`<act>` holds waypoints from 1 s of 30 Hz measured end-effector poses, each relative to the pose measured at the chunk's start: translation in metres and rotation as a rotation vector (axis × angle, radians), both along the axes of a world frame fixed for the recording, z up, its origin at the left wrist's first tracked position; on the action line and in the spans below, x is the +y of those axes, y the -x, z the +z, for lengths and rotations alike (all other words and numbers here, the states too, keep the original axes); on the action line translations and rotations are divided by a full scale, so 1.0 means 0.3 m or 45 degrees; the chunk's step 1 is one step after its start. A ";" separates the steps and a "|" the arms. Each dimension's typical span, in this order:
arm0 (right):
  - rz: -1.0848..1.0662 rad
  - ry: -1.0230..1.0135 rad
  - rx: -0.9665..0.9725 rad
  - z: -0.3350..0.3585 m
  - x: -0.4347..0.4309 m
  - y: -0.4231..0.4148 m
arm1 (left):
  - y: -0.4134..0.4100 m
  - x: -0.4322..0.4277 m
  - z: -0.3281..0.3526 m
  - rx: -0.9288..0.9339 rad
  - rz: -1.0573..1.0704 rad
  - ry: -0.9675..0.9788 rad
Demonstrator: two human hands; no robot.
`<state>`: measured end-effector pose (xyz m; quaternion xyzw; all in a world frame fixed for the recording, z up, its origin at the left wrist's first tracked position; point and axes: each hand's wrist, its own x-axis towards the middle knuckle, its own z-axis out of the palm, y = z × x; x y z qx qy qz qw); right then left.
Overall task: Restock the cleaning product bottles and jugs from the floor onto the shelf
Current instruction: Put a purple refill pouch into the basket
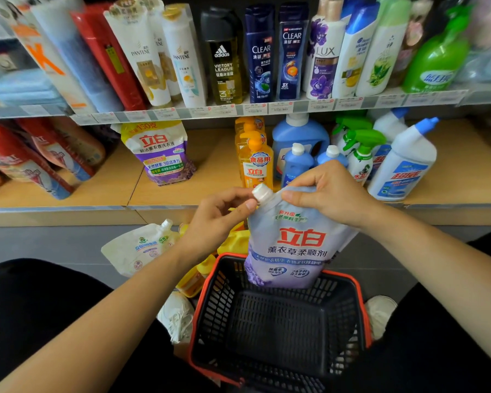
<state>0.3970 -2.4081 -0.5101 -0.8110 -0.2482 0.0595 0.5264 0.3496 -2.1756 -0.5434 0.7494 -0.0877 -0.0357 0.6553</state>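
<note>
Above the black basket (360,302), in the head view, a lavender pouch (292,242) of softener is held upright. Its foot hangs just over the basket's far rim, in front of the lower shelf (182,191). The top seam is pinched by the right hand (332,194), with fingers curled over the edge and the wrist bent downward. The neck under the white cap (262,192) is pinched by the left hand (219,219) between thumb and curled fingers, the forearm reaching in from lower left.

Soft film filled with liquid is to be expected: fairly heavy, slick, and likely to fold if grasped mid-body. The stiff spout and top seam are judged the safest holds, with the base supported once it is stood on the shelf. A white pouch (142,248) and yellow jugs (233,239) are seen lying on the floor.
</note>
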 end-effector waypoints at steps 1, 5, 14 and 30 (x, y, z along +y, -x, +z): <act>-0.031 -0.036 0.004 0.002 -0.009 -0.002 | 0.002 0.003 -0.017 0.087 0.010 -0.003; -0.094 -0.199 0.015 0.018 -0.046 0.005 | 0.010 0.004 -0.116 0.438 0.238 -0.080; -0.339 -0.560 0.152 0.037 -0.127 0.014 | -0.010 -0.007 -0.259 0.923 0.086 0.156; -0.040 0.187 0.781 -0.443 -0.226 0.076 | 0.042 0.185 -0.329 0.436 0.080 -0.852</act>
